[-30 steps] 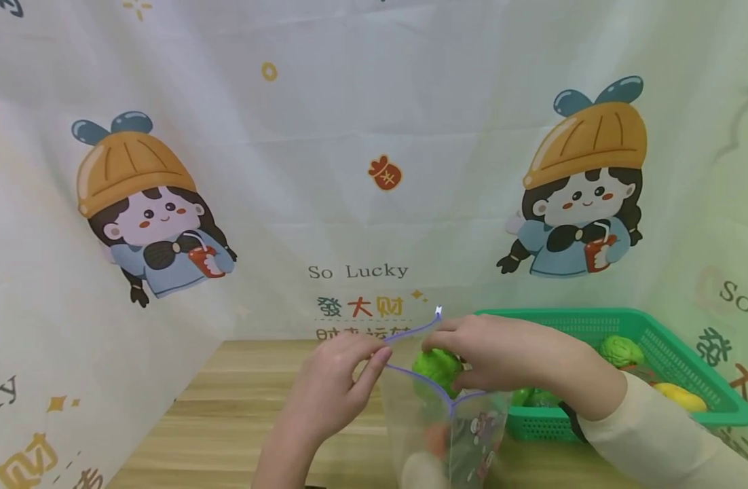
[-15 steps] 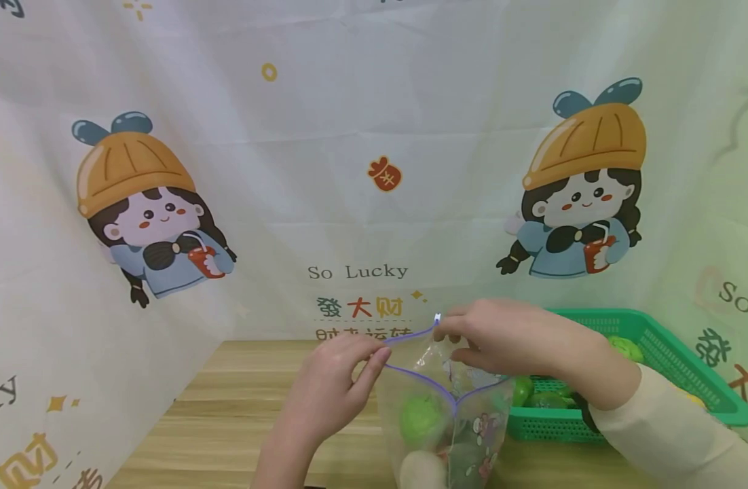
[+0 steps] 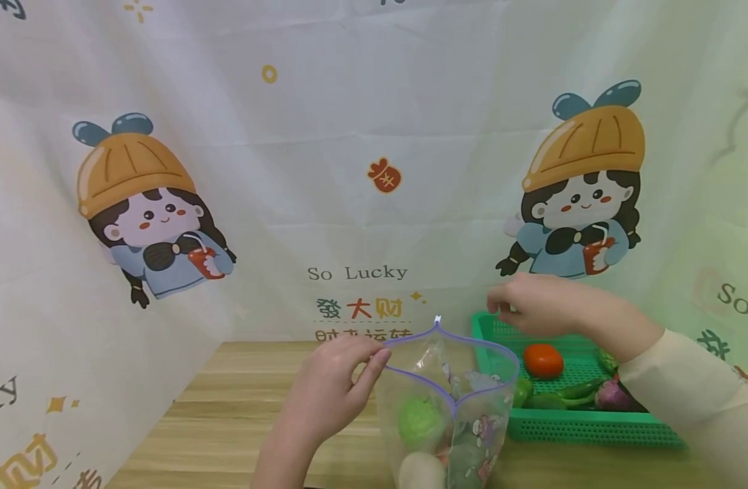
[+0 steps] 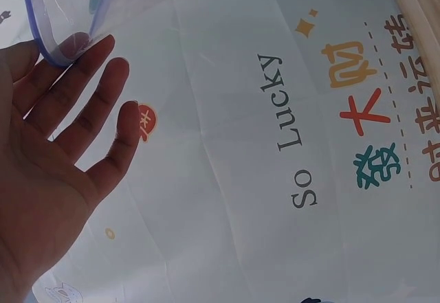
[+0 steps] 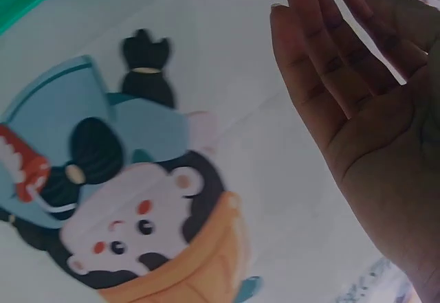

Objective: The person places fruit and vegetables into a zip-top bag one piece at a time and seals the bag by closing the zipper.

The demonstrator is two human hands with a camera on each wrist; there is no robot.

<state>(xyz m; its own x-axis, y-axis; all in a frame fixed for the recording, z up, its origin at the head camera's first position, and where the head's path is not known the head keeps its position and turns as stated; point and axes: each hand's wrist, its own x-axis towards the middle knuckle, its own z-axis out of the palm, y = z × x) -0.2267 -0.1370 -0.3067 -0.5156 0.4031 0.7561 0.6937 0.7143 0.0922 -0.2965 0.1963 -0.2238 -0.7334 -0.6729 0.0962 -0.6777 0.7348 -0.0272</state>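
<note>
My left hand (image 3: 334, 384) pinches the rim of a clear zip bag (image 3: 480, 414) between thumb and index finger. The bag stands with its purple-edged mouth spread wide; a white slider sits at the far edge. Through its side I see a round green vegetable (image 3: 419, 421) and a pale, rounded thing (image 3: 421, 470) below it. In the left wrist view, the bag's corner (image 4: 58, 14) lies between thumb and fingers, the other fingers loose. My right hand (image 3: 539, 304), holding nothing, hovers over the back left of a green basket (image 3: 594, 420). Its fingers look relaxed in the right wrist view.
The basket, right of the bag, holds a tomato (image 3: 543, 360), long green peppers (image 3: 582, 389), a purple vegetable (image 3: 612, 395) and other greens, partly behind my right forearm. A wooden tabletop (image 3: 227, 421) extends left. A printed cloth (image 3: 325, 170) hangs behind and at both sides.
My right hand has let the round green vegetable go into the bag, then moved right and up, out of the bag's mouth to above the basket. My left hand keeps its place.
</note>
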